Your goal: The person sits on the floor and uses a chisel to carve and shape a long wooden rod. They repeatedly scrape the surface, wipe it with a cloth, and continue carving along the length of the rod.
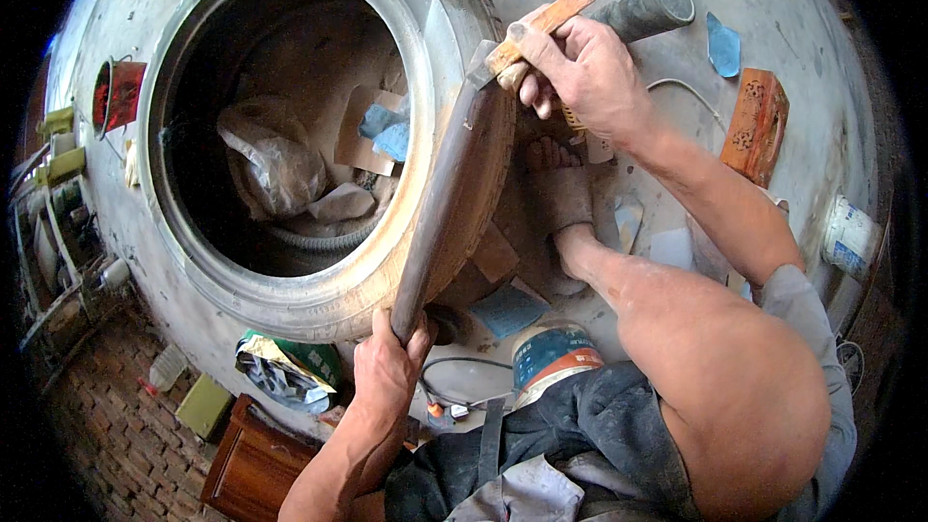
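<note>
A long, dark, slightly curved bar slants across the side of a big tire. My left hand is closed around its lower end. Near the upper end, my right hand grips a wooden-handled scraper. The scraper's flat metal end touches or nearly touches the bar's tip; the exact contact is hard to make out. Inside the tire's opening lie a crumpled plastic bag, blue scraps on a cardboard piece, and a ribbed hose.
Right of the tire are a dark cylinder, a blue scrap, a reddish-brown wooden block and a white tub. A paint bucket stands by my lap. A green bag and a brown wooden piece lie at lower left.
</note>
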Motion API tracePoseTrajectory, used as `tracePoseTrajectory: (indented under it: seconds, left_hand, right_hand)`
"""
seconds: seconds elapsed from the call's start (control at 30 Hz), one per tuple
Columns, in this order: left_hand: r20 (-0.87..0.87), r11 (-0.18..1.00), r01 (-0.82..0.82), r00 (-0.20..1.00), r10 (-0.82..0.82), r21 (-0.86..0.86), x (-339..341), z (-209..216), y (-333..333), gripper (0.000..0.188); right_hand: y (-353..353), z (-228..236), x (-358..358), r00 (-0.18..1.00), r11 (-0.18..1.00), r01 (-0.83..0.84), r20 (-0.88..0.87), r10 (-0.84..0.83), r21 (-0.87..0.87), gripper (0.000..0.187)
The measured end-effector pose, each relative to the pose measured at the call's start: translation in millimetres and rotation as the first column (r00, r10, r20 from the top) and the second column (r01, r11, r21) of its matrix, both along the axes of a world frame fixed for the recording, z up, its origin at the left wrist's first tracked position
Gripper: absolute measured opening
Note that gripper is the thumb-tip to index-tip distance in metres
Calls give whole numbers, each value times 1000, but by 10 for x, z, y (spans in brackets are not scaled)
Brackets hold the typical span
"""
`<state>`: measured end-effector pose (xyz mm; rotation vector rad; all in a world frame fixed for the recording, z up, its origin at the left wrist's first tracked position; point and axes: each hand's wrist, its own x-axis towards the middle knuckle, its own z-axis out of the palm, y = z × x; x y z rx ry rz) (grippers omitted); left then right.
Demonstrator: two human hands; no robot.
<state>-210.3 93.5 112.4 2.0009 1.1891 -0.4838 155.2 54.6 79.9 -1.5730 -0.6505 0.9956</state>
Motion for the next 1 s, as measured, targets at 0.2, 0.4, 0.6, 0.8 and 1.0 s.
tracePoseTrajectory:
  seconds: [0.2,0.4,0.6,0.8,1.0]
  left_hand:
    - [-41,1000,28,999,-28,0,43,34,15,29]
    - [-19,999,-23,1000,23,-23,77,68,7,28]
    - [-29,1000,10,1000,-11,-17,46,51,17,28]
    - [-21,1000,26,999,-26,-11,34,35,15,28]
    - [-63,1000,19,998,-20,-14,46,50,20,29]
  right_hand:
    - [-47,22,-109,999,999,-40,-34,40,-4,35]
    - [-44,30,-181,998,999,-39,-40,40,28,34]
    - [-28,-40,-96,998,999,-42,-39,41,-20,35]
    - [-35,-1,-18,999,1000,25,-21,-24,12,33]
    - [-42,-9,-30,997,998,48,-59,-45,44,35]
